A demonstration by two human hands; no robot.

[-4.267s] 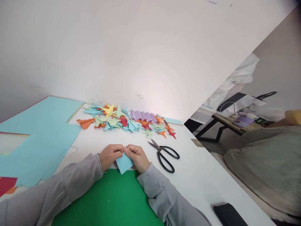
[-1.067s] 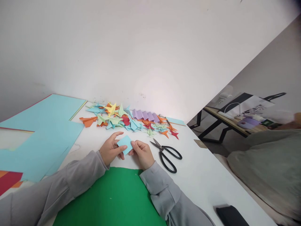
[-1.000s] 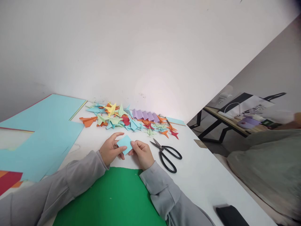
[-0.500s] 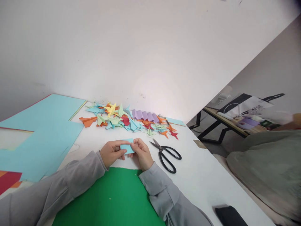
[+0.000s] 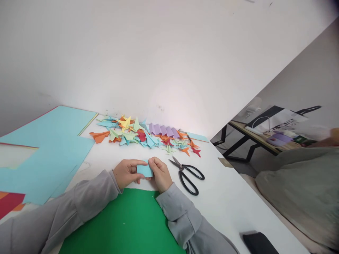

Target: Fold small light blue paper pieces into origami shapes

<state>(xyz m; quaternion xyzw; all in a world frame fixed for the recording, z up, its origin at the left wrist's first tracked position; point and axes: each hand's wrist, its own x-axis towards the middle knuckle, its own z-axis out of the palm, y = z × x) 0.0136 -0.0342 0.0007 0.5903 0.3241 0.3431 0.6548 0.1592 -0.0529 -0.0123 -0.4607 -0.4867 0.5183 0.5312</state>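
Between my two hands is a small light-blue piece of paper (image 5: 144, 171), apparently folded. My left hand (image 5: 127, 173) grips its left side, with the index finger along the top edge and the thumb at the lower front. My right hand (image 5: 160, 173) pinches the upper right corner, thumb in front; its other fingers are partly hidden behind. Both hands are just above the white table, beyond a green sheet (image 5: 124, 222). To the right of my right hand lie black-handled scissors (image 5: 182, 168), blades slightly apart.
Along the wall is a pile of folded paper planes (image 5: 127, 134) in several colours, with a pleated purple paper (image 5: 164, 130). Large light-blue sheets (image 5: 66, 151) cover the left side. A black object (image 5: 258, 242) lies at the front right. A bag (image 5: 278, 118) rests on another table.
The blue paper has shifted slightly down and right, and more of its front face shows. My left fingers and right thumb have changed position a little on its edges.
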